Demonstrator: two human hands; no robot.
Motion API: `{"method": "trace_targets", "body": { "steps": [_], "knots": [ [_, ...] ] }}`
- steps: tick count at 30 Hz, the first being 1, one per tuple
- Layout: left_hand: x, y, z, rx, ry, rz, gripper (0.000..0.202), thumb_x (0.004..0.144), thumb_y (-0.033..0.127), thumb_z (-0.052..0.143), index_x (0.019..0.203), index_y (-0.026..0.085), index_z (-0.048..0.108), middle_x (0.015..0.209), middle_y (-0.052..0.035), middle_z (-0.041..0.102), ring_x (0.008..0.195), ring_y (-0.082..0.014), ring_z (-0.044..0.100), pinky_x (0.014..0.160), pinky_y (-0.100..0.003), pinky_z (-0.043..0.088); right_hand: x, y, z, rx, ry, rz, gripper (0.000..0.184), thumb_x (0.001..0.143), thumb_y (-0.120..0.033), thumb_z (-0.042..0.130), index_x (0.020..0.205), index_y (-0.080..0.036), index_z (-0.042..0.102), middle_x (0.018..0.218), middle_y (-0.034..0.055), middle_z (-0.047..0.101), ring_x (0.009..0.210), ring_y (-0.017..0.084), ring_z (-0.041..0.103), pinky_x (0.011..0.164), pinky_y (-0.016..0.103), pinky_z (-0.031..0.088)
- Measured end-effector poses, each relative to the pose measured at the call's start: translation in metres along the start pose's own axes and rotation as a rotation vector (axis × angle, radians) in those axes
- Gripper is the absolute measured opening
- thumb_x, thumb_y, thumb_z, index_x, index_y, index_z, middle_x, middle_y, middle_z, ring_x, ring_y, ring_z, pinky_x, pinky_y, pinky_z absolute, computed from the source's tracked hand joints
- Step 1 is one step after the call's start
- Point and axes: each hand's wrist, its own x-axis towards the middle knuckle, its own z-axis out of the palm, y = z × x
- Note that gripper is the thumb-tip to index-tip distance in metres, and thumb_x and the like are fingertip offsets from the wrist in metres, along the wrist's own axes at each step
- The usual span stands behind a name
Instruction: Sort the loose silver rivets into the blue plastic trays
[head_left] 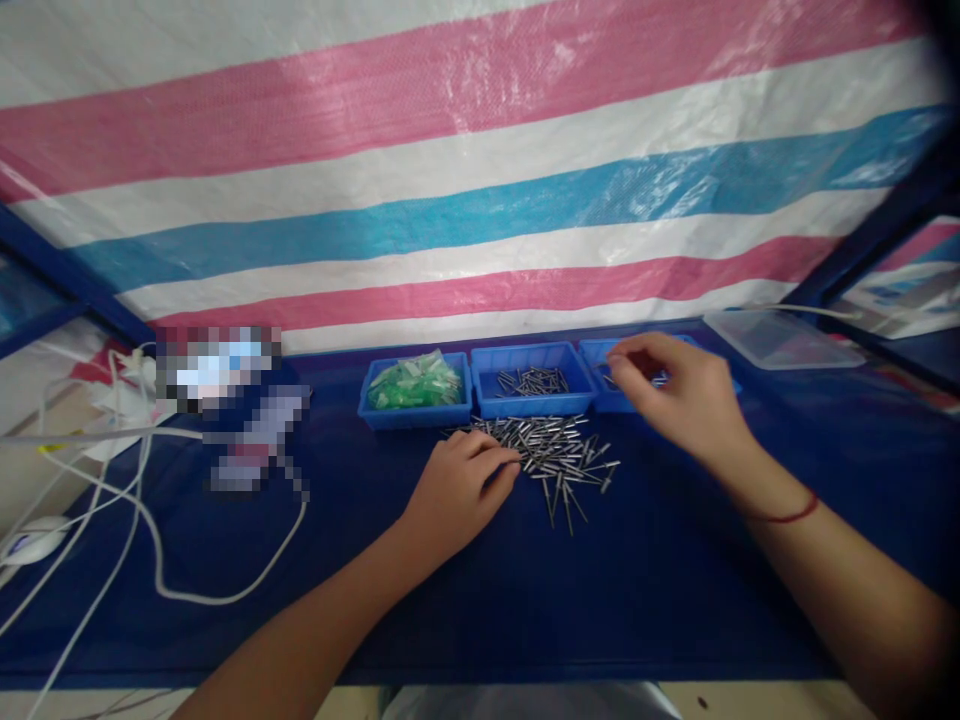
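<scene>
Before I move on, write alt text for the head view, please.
The left hand is at a pile of metal pins on a dark blue table, the right hand at the rightmost of three blue bins behind the pile. The left bin holds green plastic, the middle bin more pins; a striped sheet hangs behind.

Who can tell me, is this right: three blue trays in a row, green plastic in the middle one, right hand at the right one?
Not quite: the head view shows the green plastic in the left tray, not the middle tray. The rest stands: three in a row, all blue, with the right hand at the right tray.
</scene>
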Motion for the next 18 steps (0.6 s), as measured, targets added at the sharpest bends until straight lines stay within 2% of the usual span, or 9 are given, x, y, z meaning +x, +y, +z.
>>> {"method": "trace_targets", "body": {
  "steps": [2,5,8,10,12,15,16,18],
  "knots": [
    [0.0,-0.001,-0.001,0.061,-0.03,0.021,0.022,0.092,0.026,0.048,0.103,0.022,0.067,0.097,-0.0049,0.065,0.089,-0.0197,0.056,0.077,-0.034,0.039,0.007,0.018,-0.009,-0.205,0.041,0.043,0.012,0.085,-0.026,0.051,0.084,-0.019,0.062,0.076,0.0083,0.065,0.067,0.02,0.058,0.065,0.032,0.041],
    [0.001,-0.002,-0.002,0.113,-0.06,0.021,0.023,0.092,0.023,0.047,0.107,0.022,0.065,0.099,-0.0052,0.065,0.09,-0.0199,0.055,0.076,-0.034,0.039,0.011,0.036,-0.013,-0.416,-0.005,0.072,0.014,0.082,-0.026,0.054,0.082,-0.016,0.063,0.077,0.0132,0.066,0.071,0.025,0.058,0.065,0.035,0.038],
    [0.001,-0.001,-0.002,0.151,-0.083,0.014,0.025,0.092,0.024,0.047,0.112,0.022,0.062,0.103,-0.0058,0.063,0.093,-0.0205,0.054,0.079,-0.034,0.039,0.009,0.035,-0.008,-0.441,-0.029,0.028,0.019,0.083,-0.028,0.053,0.087,-0.014,0.065,0.081,0.0147,0.066,0.08,0.029,0.059,0.07,0.038,0.038],
    [0.001,-0.001,-0.001,0.182,-0.097,0.007,0.025,0.092,0.027,0.048,0.114,0.023,0.061,0.105,-0.0059,0.062,0.094,-0.0211,0.054,0.08,-0.035,0.039,0.006,0.024,-0.002,-0.373,-0.073,-0.059,0.019,0.085,-0.028,0.051,0.09,-0.015,0.065,0.083,0.0115,0.066,0.081,0.026,0.059,0.074,0.038,0.04],
    [0.002,-0.002,0.001,0.209,-0.103,-0.001,0.025,0.091,0.03,0.05,0.113,0.023,0.061,0.105,-0.0057,0.062,0.095,-0.0214,0.054,0.08,-0.035,0.039,0.001,0.009,0.004,-0.228,-0.212,-0.194,0.018,0.086,-0.025,0.05,0.091,-0.018,0.065,0.085,0.0083,0.066,0.08,0.022,0.06,0.075,0.035,0.043],
    [0.002,-0.004,0.003,0.229,-0.103,-0.01,0.022,0.091,0.029,0.052,0.11,0.022,0.061,0.104,-0.0053,0.062,0.095,-0.0207,0.054,0.079,-0.034,0.039,-0.011,-0.011,0.015,-0.019,-0.52,-0.391,0.017,0.085,-0.023,0.052,0.096,-0.02,0.065,0.089,0.0072,0.065,0.079,0.019,0.061,0.073,0.032,0.047],
    [0.002,-0.005,0.004,0.233,-0.103,-0.011,0.022,0.091,0.028,0.051,0.11,0.022,0.061,0.104,-0.0051,0.062,0.094,-0.0204,0.054,0.078,-0.034,0.039,-0.015,-0.016,0.019,0.009,-0.588,-0.427,0.018,0.085,-0.023,0.053,0.097,-0.02,0.066,0.088,0.0072,0.065,0.079,0.019,0.061,0.073,0.032,0.047],
    [0.001,-0.006,0.004,0.239,-0.105,-0.013,0.021,0.092,0.027,0.049,0.109,0.022,0.061,0.103,-0.0048,0.062,0.094,-0.0201,0.054,0.077,-0.033,0.039,-0.022,-0.021,0.027,0.011,-0.637,-0.45,0.018,0.085,-0.023,0.054,0.097,-0.02,0.066,0.086,0.0075,0.064,0.078,0.019,0.062,0.073,0.032,0.049]
  ]
}}
